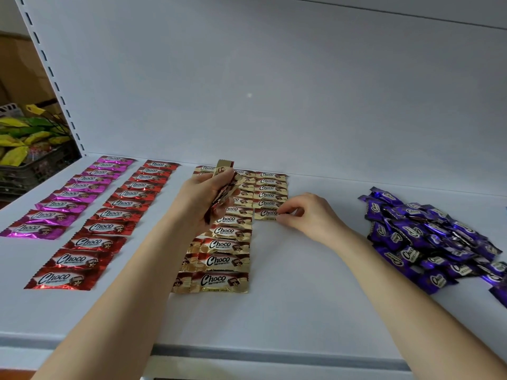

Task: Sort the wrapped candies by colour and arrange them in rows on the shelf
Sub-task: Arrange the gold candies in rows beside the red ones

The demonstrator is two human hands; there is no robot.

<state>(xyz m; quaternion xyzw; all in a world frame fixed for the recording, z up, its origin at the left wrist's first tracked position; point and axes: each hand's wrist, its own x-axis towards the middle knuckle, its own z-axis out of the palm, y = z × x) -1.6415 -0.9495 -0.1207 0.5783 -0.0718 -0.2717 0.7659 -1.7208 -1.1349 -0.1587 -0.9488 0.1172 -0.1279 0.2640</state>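
Wrapped Choco candies lie in rows on the white shelf (301,270). A pink row (65,196) runs along the far left, a red row (109,226) beside it, and a gold row (222,245) in the middle. A shorter second gold row (270,193) lies just right of it. My left hand (208,196) grips a bunch of gold candies (223,185) above the gold row. My right hand (307,215) pinches the right end of the nearest gold candy (267,214) in the short row. A loose heap of purple candies (433,242) sits at the right.
The shelf's back panel (274,91) rises behind the rows. Left of the slotted upright (55,86), a dark crate (33,165) holds yellow and green packets. The shelf's front edge (274,352) runs below my forearms.
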